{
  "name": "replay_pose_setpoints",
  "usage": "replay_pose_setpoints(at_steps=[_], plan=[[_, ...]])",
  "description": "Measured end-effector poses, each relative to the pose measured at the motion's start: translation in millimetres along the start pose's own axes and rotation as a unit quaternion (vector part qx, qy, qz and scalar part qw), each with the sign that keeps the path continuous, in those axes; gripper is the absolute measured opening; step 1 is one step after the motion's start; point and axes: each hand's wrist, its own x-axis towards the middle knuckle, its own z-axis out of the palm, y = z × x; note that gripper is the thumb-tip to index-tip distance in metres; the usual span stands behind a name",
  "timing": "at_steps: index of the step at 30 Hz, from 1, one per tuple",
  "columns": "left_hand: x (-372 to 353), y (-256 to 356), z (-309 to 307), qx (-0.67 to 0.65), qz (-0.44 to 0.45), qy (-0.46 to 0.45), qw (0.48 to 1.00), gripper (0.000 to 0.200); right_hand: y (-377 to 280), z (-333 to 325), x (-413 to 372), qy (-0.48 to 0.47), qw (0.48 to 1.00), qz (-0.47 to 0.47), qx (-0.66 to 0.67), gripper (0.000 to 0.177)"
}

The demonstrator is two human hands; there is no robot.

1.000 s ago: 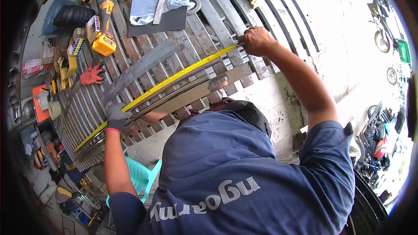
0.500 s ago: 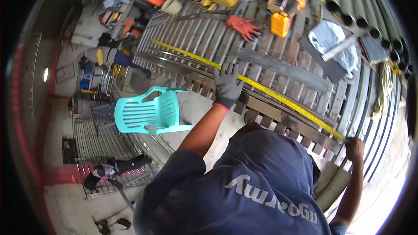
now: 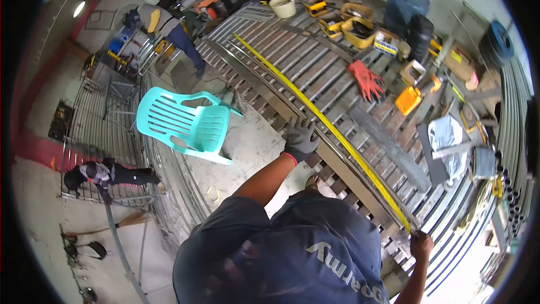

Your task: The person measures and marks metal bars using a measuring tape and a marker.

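A green chair (image 3: 209,133) stands on the floor at left, apart from the slatted counter (image 3: 329,81). To its right, the gloved left hand (image 3: 302,137) has its fingers spread wide over the counter's near edge, by a long metal strip (image 3: 344,168); they grip nothing visible, and whether they press down cannot be told. The yellow measuring tape (image 3: 365,169) lies extended on the counter, roughly parallel to the strip, just beyond the gloved fingers and apparently clear of them. Good practice would be to lay the blade flat, straight and without twist, with the spread fingers steadying it lightly and covering no marks. Beyond the tape lie a red glove (image 3: 367,80) and, farther right, a grey bar (image 3: 391,149), neither touching it. At right, the bare right hand (image 3: 421,244) has its fingers curled closed on the tape's near end, their exact grip too small to make out; a firm, level hold there should prevent slipping or sagging.
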Motion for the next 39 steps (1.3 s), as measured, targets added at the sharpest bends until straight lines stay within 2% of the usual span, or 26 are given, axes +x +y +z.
replay_pose_setpoints(at_steps=[3, 8, 10, 15, 18, 22, 25, 28, 37, 39], plan=[[-1.1, -0.5, -8.2, -0.014, 0.003, -0.014, 1.0, 0.073, -45.9, 3.6, 10.4, 0.001, 1.0, -0.012, -0.008, 0.032], [-10.6, -9.8, 9.7, -0.024, 0.006, 0.03, 0.999, 0.074, -92.8, 27.0, 39.1, 0.028, 0.998, -0.058, -0.013, 0.037], [-13.4, -14.4, 16.8, -0.044, -0.007, 0.05, 0.998, 0.076, -114.1, 11.3, 36.7, 0.024, 0.999, -0.032, -0.009, 0.038], [-12.9, -22.9, 9.9, -0.061, -0.007, -0.004, 0.998, 0.081, -125.8, 0.5, 41.6, 0.007, 0.998, -0.045, -0.03, 0.04], [-10.5, -22.8, 3.9, -0.047, 0.015, 0.033, 0.998, 0.085, -140.1, -5.0, 46.6, -0.017, 0.998, -0.045, -0.026, 0.038], [-2.1, -27.3, 7.7, -0.038, 0.059, 0.026, 0.997, 0.09, -160.2, 0.3, 58.1, -0.014, 0.999, -0.047, -0.003, 0.039], [-1.7, -31.8, 13.7, -0.063, 0.053, -0.035, 0.996, 0.092, -165.6, 6.1, 65.0, 0.026, 0.997, -0.07, 0.021, 0.04], [-2.5, -33.5, 9.6, -0.076, 0.057, -0.051, 0.994, 0.091, -173.1, -5.2, 64.2, 0.029, 0.997, -0.063, 0.026, 0.039], [-5.9, -28.4, -0.7, -0.057, 0.056, -0.04, 0.996, 0.087, -151.0, 11.3, 77.1, -0.013, 0.996, -0.082, -0.013, 0.041], [-6.1, -30.5, 4.0, -0.051, 0.07, -0.006, 0.996, 0.085, -158.5, 12.1, 72.9, -0.013, 0.997, -0.077, -0.007, 0.041]])
